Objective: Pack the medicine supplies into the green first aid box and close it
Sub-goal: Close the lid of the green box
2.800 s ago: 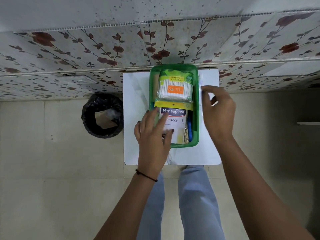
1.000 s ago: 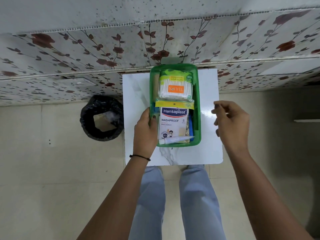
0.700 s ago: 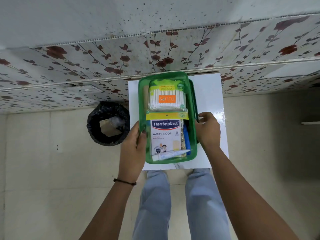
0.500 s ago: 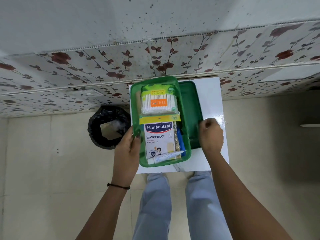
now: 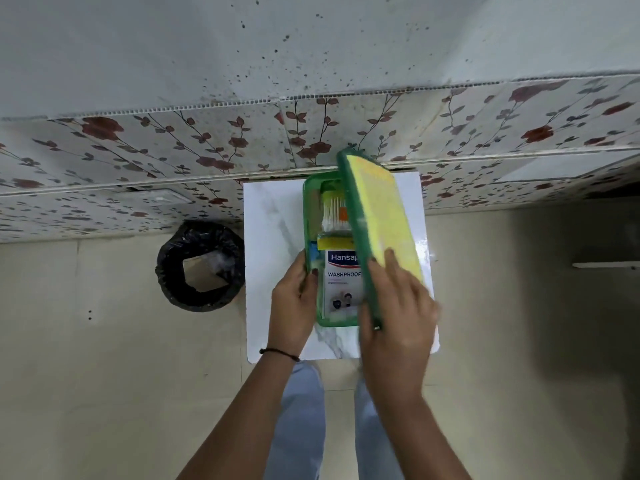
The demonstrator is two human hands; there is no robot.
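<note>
On the white bench (image 5: 277,216) sits the green first aid box (image 5: 309,216), packed. Left hand (image 5: 294,299) is clamped on its near-left rim, right hand (image 5: 394,306) grips the yellow-faced lid (image 5: 377,216), tilted over the box's right side, Hansaplast pack (image 5: 341,282) half covered.

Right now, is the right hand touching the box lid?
Touching. The head view shows the right hand gripping the near end of the lid, fingers on its yellow face.
</note>
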